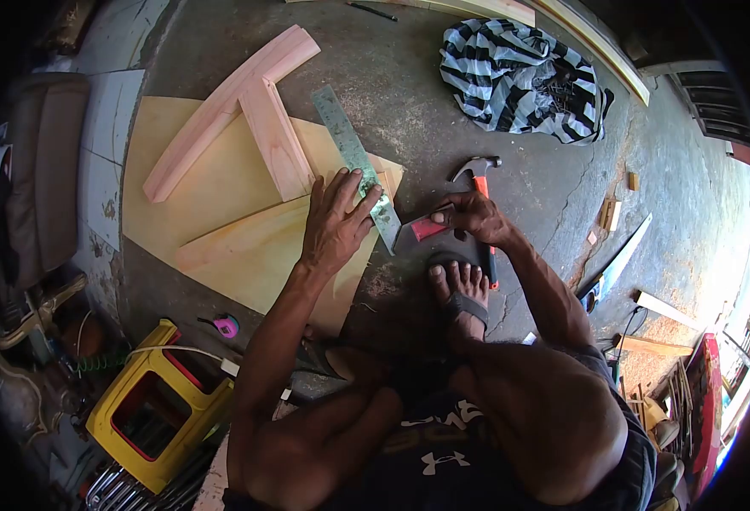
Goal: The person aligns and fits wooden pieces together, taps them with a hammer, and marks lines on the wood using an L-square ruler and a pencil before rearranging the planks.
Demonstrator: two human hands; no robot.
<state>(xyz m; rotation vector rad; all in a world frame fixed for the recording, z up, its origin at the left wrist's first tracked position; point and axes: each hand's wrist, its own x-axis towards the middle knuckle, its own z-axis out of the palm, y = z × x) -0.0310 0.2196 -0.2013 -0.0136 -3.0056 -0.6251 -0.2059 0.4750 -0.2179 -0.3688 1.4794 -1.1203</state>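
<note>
My left hand (335,220) lies with its fingers stretched over a worn metal strip (341,128), like a ruler, pressing on it. Beneath the strip are a pale wood board (251,228) and a thin plywood sheet (163,140). My right hand (477,218) is closed on a red-handled tool (428,227) with a flat grey end. That end is close beside the strip's lower edge; whether they touch I cannot tell. Across the plywood rests a curved wooden piece (221,115), joined by a straight wooden piece (277,140).
A claw hammer (480,183) lies behind my right hand, near my sandalled foot (462,294). Black-and-white striped cloth (485,72), a handsaw (617,264), a pink tape measure (226,325) and a yellow stool-like object (106,417) surround the work. Long boards (596,51) lie at the back.
</note>
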